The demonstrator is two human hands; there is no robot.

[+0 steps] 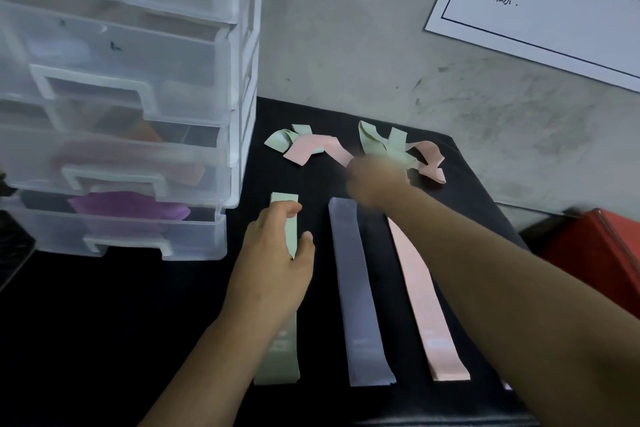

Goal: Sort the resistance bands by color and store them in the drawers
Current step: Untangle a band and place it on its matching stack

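Currently: left hand (273, 253) grips green band (284, 357) flat on table (104, 322); right hand (375, 180), blurred, at tangled bands (377, 146), grip unclear.

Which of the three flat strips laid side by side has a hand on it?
The pale green band, nearest the drawers: the left hand holds it. The lavender band and pink band have no hand on them.

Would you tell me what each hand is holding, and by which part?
Left hand grips the flat green band near its far end; the right hand is too blurred.
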